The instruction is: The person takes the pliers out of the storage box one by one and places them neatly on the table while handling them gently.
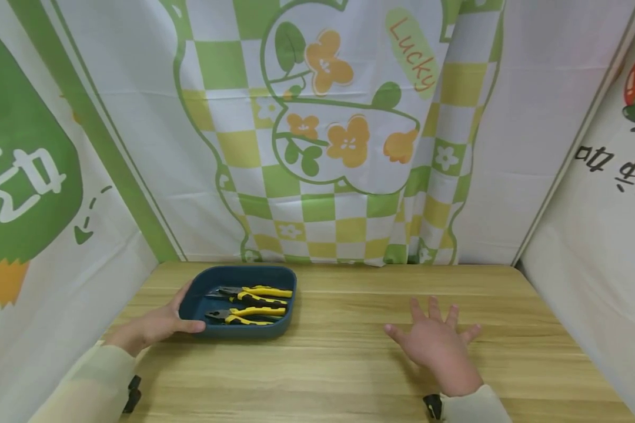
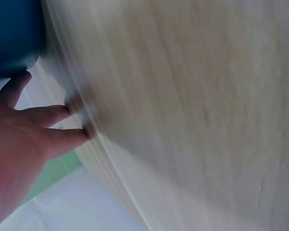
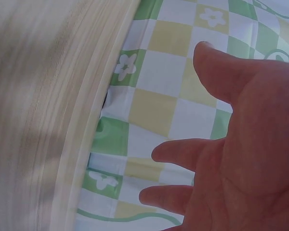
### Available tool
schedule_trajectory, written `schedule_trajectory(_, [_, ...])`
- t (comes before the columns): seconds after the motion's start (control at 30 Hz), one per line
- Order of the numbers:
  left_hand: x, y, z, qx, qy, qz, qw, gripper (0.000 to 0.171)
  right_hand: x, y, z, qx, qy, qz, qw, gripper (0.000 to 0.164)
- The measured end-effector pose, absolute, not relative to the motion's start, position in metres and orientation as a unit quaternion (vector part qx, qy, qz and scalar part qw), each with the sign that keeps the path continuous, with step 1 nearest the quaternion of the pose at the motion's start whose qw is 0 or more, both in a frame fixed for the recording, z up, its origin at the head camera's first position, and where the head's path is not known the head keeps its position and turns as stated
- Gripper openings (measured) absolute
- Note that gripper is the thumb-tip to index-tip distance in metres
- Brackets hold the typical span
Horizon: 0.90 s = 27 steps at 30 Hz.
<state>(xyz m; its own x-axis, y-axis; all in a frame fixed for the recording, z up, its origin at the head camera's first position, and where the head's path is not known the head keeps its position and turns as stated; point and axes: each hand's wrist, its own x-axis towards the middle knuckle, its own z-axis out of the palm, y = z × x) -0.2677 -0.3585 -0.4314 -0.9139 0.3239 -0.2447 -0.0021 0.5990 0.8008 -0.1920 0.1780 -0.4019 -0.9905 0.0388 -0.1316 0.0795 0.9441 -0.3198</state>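
Note:
A dark blue tray (image 1: 233, 333) sits at the left of the table. My left hand (image 1: 159, 324) touches its left end, thumb along the front wall and fingers at the left side. In the left wrist view, the fingers (image 2: 70, 139) look straight and spread, one close against the tray (image 2: 17, 36). Inside the tray lie long-nose pliers (image 1: 261, 297) at the back and combination pliers (image 1: 249, 313) in front, both with yellow and black handles pointing right. My right hand (image 1: 436, 342) is spread over the right of the table, holding nothing.
The wood-grain table (image 1: 338, 364) reaches back to a hanging curtain (image 1: 328, 214) with green and yellow checks. Printed cloth walls (image 1: 603, 247) stand along both sides. A black piece (image 1: 433, 405) is worn at each wrist.

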Motion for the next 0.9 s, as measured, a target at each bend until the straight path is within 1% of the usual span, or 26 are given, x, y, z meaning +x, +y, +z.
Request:
schedule_trajectory(0.2, [-0.262, -0.349, -0.433, 0.090, 0.884, 0.420, 0.182, 0.127, -0.193, 0.178, -0.402, 0.029, 0.985, -0.161, 0.058, 0.118])
schedule_trajectory(0.4, [-0.256, -0.340, -0.435, 0.113, 0.882, 0.424, 0.172, 0.126, -0.193, 0.180, -0.404, 0.030, 0.985, -0.161, 0.056, 0.117])
schedule_trajectory(0.6, [-0.251, -0.330, -0.434, 0.111, 0.876, 0.433, 0.182, 0.126, -0.193, 0.181, -0.405, 0.033, 0.984, -0.166, 0.059, 0.118])
schedule_trajectory(0.9, [-0.241, -0.312, -0.433, 0.126, 0.881, 0.425, 0.165, 0.127, -0.190, 0.180, -0.405, 0.038, 0.983, -0.170, 0.058, 0.117])
